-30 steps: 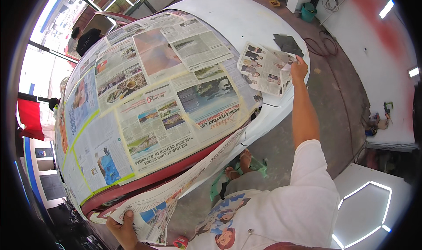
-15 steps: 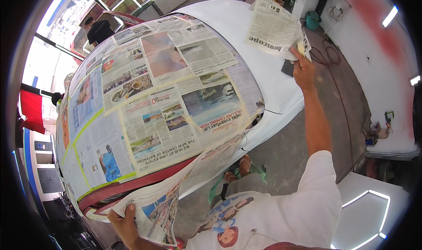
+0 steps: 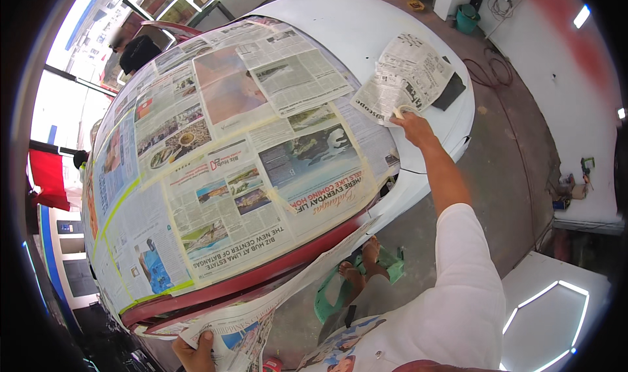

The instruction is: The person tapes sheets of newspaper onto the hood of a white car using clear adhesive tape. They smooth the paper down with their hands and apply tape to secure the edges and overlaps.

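Note:
My left hand (image 3: 196, 351) pinches the near corner of a long newspaper sheet (image 3: 288, 290), which hangs along the car's red side edge (image 3: 216, 293). My right hand (image 3: 417, 128) is closed around what looks like a pale roll of masking tape (image 3: 407, 112). Against that roll is another newspaper sheet (image 3: 409, 71), creased and spread over the car's white hood (image 3: 327, 22). Whether my fingers also pinch this sheet is hidden. Taped newspaper (image 3: 222, 169) covers the roof and glass, with pale and bright yellow-green tape along the seams.
A dark flat pad (image 3: 450, 92) lies on the hood beside the sheet. My feet are on a green plastic stool (image 3: 327, 300). A coiled hose (image 3: 490, 72) and a teal bucket (image 3: 467, 20) are by the right wall. Another person (image 3: 139, 53) stands beyond the car.
My right hand has moved left and toward the windshield, bringing its newspaper sheet down over the hood. My left hand is slightly lower, and its sheet hangs lower along the red edge.

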`<state>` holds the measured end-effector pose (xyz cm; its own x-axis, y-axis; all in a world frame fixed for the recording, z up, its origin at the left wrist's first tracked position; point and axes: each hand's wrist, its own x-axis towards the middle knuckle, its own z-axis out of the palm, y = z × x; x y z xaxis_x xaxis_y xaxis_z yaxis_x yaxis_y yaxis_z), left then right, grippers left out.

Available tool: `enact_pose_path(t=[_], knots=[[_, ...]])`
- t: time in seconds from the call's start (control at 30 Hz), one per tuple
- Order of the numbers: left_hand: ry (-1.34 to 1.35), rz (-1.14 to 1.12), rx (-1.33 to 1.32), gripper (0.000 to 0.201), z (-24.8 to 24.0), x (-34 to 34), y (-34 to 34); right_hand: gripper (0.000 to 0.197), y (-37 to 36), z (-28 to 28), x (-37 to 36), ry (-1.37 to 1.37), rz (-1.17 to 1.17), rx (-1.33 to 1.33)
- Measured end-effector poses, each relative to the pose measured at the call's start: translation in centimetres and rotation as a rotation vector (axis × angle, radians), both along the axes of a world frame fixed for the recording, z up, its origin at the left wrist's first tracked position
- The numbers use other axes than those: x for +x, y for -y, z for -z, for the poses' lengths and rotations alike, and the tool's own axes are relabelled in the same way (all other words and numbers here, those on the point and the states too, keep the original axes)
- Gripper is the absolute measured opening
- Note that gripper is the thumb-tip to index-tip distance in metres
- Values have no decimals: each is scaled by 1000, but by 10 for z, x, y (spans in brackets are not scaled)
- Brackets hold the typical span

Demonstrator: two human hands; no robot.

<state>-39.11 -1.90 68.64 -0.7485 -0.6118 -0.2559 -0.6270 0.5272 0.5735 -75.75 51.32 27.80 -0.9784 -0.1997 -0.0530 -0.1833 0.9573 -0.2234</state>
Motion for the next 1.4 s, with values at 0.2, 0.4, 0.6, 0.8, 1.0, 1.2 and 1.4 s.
enact_pose_path(t=[0.2, 0.4, 0.6, 0.8, 1.0, 1.2, 1.4], knots=[[294, -107, -269, 72, 12, -6, -12, 55, -10, 26, -9, -222, -73, 70], [228, -118, -147, 51, 18, 4, -9, 56, -35, 39, -28, -138, 31, 288], [76, -30, -71, 33, 32, 5, -7, 68, -56, 43, -29, 104, 249, 298], [73, -56, -66, 24, 36, 10, -10, 75, -13, 47, -46, -47, 484, 43], [-7, -92, -18, 22, 35, 27, -8, 34, 102, 37, -96, -338, -45, -236], [220, -297, 42, 62, 31, 63, 10, 42, 268, -14, -107, -222, -50, -405], [372, -570, 44, 106, 15, 72, -6, 35, 315, -12, -115, -154, 59, -454]])
